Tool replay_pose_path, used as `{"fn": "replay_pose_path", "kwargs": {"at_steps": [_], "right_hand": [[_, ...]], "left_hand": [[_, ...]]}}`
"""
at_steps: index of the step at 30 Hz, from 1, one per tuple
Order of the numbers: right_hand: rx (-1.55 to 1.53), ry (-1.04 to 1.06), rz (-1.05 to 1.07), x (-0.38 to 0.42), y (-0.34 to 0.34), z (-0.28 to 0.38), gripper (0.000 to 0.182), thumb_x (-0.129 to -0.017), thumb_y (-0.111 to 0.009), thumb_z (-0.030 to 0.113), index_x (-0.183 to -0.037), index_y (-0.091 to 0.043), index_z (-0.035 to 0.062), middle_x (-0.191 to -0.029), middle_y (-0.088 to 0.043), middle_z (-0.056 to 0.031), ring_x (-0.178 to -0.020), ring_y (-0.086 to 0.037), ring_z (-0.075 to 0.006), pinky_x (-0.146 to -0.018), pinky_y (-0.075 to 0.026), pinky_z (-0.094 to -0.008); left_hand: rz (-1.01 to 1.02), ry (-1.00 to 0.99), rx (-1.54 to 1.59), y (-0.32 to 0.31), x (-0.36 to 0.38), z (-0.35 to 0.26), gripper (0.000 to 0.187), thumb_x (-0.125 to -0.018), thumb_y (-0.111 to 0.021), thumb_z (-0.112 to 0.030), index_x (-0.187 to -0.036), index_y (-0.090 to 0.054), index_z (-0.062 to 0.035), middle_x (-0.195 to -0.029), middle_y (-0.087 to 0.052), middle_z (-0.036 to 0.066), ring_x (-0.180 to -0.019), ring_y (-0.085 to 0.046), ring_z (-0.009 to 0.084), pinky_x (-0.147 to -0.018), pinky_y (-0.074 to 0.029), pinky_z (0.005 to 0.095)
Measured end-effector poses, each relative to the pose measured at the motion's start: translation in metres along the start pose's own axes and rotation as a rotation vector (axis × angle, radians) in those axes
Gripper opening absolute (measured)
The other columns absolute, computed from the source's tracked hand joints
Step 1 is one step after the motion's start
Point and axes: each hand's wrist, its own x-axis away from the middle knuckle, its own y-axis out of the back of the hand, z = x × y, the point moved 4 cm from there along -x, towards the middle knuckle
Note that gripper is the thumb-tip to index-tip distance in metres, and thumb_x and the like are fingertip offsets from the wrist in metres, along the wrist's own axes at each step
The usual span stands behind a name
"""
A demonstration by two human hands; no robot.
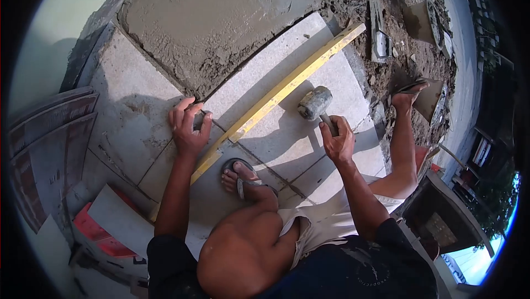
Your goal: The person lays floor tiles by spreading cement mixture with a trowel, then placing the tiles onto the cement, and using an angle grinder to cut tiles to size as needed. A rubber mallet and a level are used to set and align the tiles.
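My right hand (339, 142) is wrapped round the handle of a rubber mallet (315, 103), whose grey, worn head is over a pale floor tile (337, 86). My left hand (189, 125) is at the corner where tiles meet the wet mortar (193, 12). Its fingers and thumb are curled round a small dark thing (198, 119) that I cannot make out. Between my hands a long yellow straightedge (292, 81) lies slantwise across the tiles, passing by my left wrist.
Stacked tiles (52, 150) lean by the wall at left, near a red-and-white carton (102, 227). My sandalled foot (240, 177) rests on the laid tiles. At right are rough soil (406, 67), a mortar-smeared tool (379, 34) and a wheelbarrow-like container (441, 216).
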Motion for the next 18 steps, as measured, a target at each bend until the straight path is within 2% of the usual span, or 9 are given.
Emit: {"fn": "replay_pose_path", "kwargs": {"at_steps": [6,8,10,13,18], "right_hand": [[0.014,-0.083,0.043,0.01,-0.002,0.008,0.028,-0.09,-0.076,0.026,-0.101,-0.068,0.0025,-0.092,-0.069,-0.0163,-0.084,-0.07,-0.0354,-0.077,-0.054,-0.0437],[-0.001,-0.216,0.147,0.003,0.001,0.02,0.03,-0.091,-0.076,0.028,-0.103,-0.069,0.0016,-0.094,-0.07,-0.0169,-0.084,-0.07,-0.0333,-0.077,-0.054,-0.0433],[-0.007,-0.211,0.173,-0.002,0.004,0.033,0.031,-0.092,-0.075,0.028,-0.106,-0.069,0.0007,-0.095,-0.07,-0.0172,-0.083,-0.07,-0.0319,-0.077,-0.053,-0.0428],[-0.013,-0.073,0.1,-0.006,0.002,0.052,0.027,-0.093,-0.074,0.025,-0.105,-0.068,0.0011,-0.095,-0.069,-0.0171,-0.082,-0.069,-0.0328,-0.076,-0.053,-0.0425],[-0.132,-0.054,0.015,0.01,-0.03,0.027,0.023,-0.09,-0.075,0.018,-0.101,-0.064,0.0014,-0.09,-0.066,-0.0167,-0.077,-0.066,-0.0307,-0.073,-0.052,-0.0407]], "left_hand": [[0.011,-0.063,0.014,0.003,-0.001,0.005,0.034,-0.087,-0.081,-0.02,-0.116,-0.068,-0.0086,-0.131,-0.062,0.012,-0.109,-0.061,0.0339,-0.095,-0.047,0.0492],[0.031,-0.044,0.071,0.002,0.0,0.007,0.035,-0.086,-0.081,-0.02,-0.117,-0.068,-0.0091,-0.131,-0.062,0.011,-0.109,-0.061,0.0335,-0.096,-0.046,0.0491],[0.037,-0.044,0.063,0.002,0.001,0.007,0.036,-0.086,-0.082,-0.02,-0.118,-0.068,-0.0093,-0.132,-0.062,0.011,-0.108,-0.061,0.0333,-0.096,-0.046,0.0491],[0.03,-0.037,0.048,0.004,0.002,0.007,0.037,-0.085,-0.082,-0.02,-0.118,-0.068,-0.0095,-0.132,-0.062,0.011,-0.109,-0.062,0.0329,-0.097,-0.046,0.0494],[-0.008,-0.023,0.079,0.004,0.003,0.009,0.037,-0.086,-0.08,-0.018,-0.12,-0.066,-0.01,-0.13,-0.062,0.011,-0.112,-0.063,0.0334,-0.097,-0.045,0.0503]]}}
